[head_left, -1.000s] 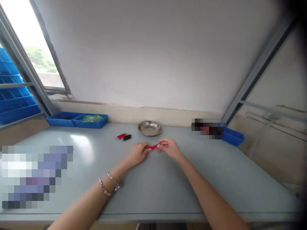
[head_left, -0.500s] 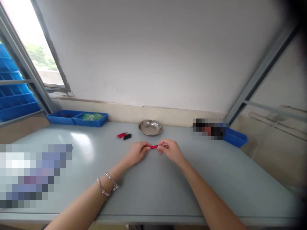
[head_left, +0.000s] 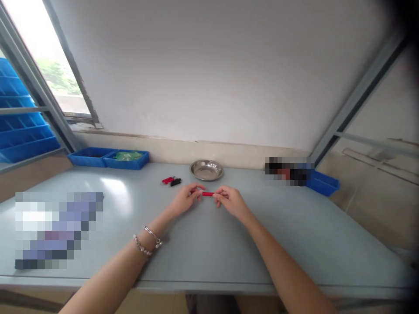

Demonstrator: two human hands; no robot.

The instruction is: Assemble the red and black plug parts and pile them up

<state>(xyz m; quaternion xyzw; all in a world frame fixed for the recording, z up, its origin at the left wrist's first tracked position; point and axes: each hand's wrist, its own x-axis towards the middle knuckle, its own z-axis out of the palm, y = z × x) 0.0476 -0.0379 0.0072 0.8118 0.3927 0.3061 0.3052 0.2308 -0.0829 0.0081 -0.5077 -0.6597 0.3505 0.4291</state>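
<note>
In the head view, a slim red cylinder (head_left: 207,194) lies level between my two hands, over the middle of the table. My left hand (head_left: 186,199), with two bracelets on its wrist, pinches the left end between thumb and fingers. At the other end, my right hand (head_left: 231,202) grips it with thumb and forefinger; the fingertips cover both ends. Left of and beyond my hands, small red cylinders (head_left: 168,179) and a black one (head_left: 176,182) of similar shape lie together on the grey-blue table (head_left: 209,244).
A round metal dish (head_left: 206,178) stands beyond my hands, near the wall. Two blue bins (head_left: 127,165) sit at the back left, one holding green plastic. Another blue bin (head_left: 324,182) is at the back right beside a pixelated patch. A second blurred-out object (head_left: 62,231) lies at left.
The view has shifted slightly. The silvery bit that showed by my right fingertips is hidden now, and my left fingers sit a little looser at the red cylinder's end.
</note>
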